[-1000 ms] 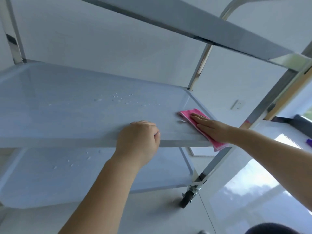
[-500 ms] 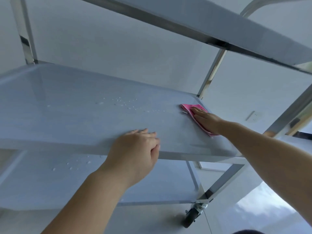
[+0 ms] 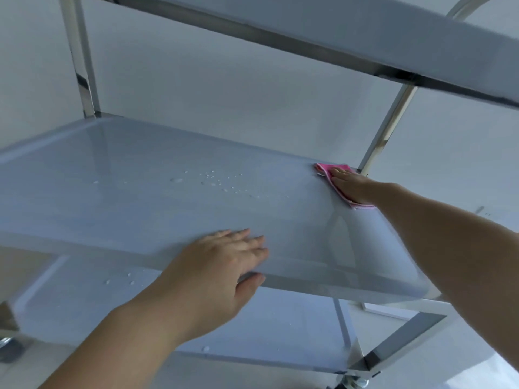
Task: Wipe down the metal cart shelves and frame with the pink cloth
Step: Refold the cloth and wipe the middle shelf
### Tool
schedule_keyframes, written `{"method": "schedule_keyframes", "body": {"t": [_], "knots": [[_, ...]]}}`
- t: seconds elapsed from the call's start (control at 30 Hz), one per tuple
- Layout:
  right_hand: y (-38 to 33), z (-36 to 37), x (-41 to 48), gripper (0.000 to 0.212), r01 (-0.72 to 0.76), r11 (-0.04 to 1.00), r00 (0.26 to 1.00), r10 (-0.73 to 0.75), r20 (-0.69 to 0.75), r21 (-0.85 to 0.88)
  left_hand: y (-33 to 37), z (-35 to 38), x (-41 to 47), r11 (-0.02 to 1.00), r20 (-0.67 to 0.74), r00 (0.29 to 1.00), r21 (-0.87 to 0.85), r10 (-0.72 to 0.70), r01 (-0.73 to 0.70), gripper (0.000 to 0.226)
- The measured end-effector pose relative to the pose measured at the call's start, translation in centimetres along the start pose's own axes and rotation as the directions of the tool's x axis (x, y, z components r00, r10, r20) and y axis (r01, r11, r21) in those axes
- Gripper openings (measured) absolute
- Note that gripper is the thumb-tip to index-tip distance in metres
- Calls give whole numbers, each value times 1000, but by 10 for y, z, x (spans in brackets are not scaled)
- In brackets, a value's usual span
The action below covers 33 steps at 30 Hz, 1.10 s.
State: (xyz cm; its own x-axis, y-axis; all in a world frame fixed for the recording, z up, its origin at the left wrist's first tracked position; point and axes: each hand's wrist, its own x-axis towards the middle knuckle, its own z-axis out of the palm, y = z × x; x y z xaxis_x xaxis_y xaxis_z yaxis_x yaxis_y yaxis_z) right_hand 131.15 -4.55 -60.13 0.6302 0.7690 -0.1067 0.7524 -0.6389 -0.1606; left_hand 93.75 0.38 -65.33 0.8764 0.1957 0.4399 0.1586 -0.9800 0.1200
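Note:
The pink cloth (image 3: 323,167) lies at the far right corner of the cart's middle shelf (image 3: 140,197). My right hand (image 3: 351,186) presses flat on it, fingers straight, covering most of the cloth. My left hand (image 3: 219,265) holds the shelf's front edge, with its fingers laid on top and the thumb under the lip. Water droplets (image 3: 213,181) sit on the shelf between the two hands.
The top shelf (image 3: 337,32) hangs close overhead. The lower shelf (image 3: 280,327) carries a few droplets. Chrome posts stand at the back left (image 3: 81,66) and back right (image 3: 387,127). A caster (image 3: 356,383) shows at the bottom right, on the white floor.
My right hand has slid the cloth away from the front edge to the far right corner. My left hand's fingers have uncurled and stretched out over the shelf.

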Motion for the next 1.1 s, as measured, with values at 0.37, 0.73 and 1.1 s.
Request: {"method": "schedule_keyframes", "body": {"t": [0.37, 0.73, 1.1], "knots": [[1, -2, 37, 51, -33, 995, 999, 30, -42, -90, -27, -1, -18, 996, -69, 998, 92, 7, -1, 40], [-19, 16, 11, 50, 66, 992, 998, -68, -11, -105, -32, 1, -20, 997, -81, 997, 70, 16, -10, 40], [-51, 32, -73, 50, 200, 961, 980, -195, 47, -190, -29, -6, -19, 997, -66, 997, 67, 28, -23, 43]]}}
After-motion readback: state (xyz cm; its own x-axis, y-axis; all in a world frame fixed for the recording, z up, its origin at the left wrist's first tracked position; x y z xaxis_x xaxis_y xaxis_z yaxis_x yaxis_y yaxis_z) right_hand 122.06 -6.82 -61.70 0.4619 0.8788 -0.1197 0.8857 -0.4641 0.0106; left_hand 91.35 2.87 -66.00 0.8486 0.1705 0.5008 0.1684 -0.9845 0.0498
